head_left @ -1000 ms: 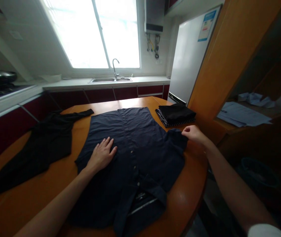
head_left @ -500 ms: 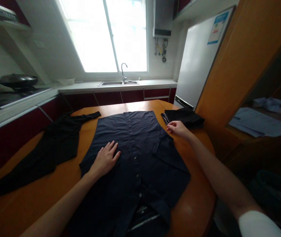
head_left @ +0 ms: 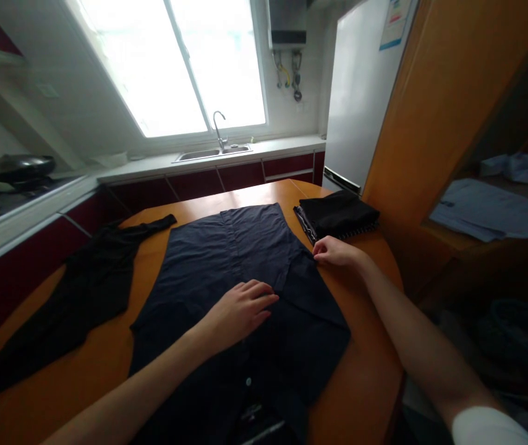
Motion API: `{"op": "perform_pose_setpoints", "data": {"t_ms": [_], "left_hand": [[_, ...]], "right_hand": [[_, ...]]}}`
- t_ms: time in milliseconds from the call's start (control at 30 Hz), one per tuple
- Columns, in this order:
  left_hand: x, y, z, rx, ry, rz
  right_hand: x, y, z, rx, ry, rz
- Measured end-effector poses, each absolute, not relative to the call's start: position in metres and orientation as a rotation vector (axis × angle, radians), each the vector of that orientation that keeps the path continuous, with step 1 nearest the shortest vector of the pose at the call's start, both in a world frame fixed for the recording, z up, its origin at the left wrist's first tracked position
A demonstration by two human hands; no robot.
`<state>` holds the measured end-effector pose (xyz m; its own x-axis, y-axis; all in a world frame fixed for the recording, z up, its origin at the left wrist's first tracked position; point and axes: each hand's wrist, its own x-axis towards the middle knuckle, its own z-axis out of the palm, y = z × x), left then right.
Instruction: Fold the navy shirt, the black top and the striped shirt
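A dark navy button-up shirt (head_left: 208, 259) lies spread on the wooden table, its collar end towards me and its sleeve folded over on the right. My left hand (head_left: 243, 309) is over the middle of the shirt near the button line, fingers stretched and slightly apart, holding nothing. Whether its fingertips touch the fabric is hard to tell. At the shirt's right edge, my right hand (head_left: 333, 252) has thumb and fingers pinched together on the sleeve's end. Just beyond that hand sits a stack of folded black clothes (head_left: 338, 213).
Another black garment (head_left: 92, 278) lies unfolded along the left side of the orange wooden table (head_left: 352, 383). Behind are a counter with a sink (head_left: 199, 154), a stove with a wok (head_left: 18, 167) and a fridge (head_left: 361, 93). Papers (head_left: 491, 210) rest on a shelf at right.
My left hand has lifted from the shirt's left side and moved right to its middle. My right hand has come slightly nearer, onto the sleeve's end. The view has tilted a little.
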<state>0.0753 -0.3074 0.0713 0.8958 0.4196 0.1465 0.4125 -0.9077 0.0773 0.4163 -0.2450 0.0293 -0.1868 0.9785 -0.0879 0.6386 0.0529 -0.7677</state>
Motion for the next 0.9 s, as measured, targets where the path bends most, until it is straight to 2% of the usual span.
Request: {"op": "perform_pose_setpoints", "data": {"t_ms": [167, 333, 667, 900], "left_hand": [[0.126, -0.305, 0.066, 3.194, 0.499, 0.117], [0.134, -0.302, 0.053, 3.224, 0.524, 0.086], [0.121, -0.302, 0.043, 3.148, 0.399, 0.439], [0.12, -0.306, 0.044, 2.984, 0.426, 0.376]], "right_hand": [[0.419, -0.242, 0.023, -1.592, -1.941, 0.9], [0.42, -0.238, 0.02, -1.596, -1.952, 0.78], [0.42, -0.245, 0.026, -1.718, -2.028, 0.563], [0.418, -0.247, 0.031, -1.783, -2.031, 0.515]]}}
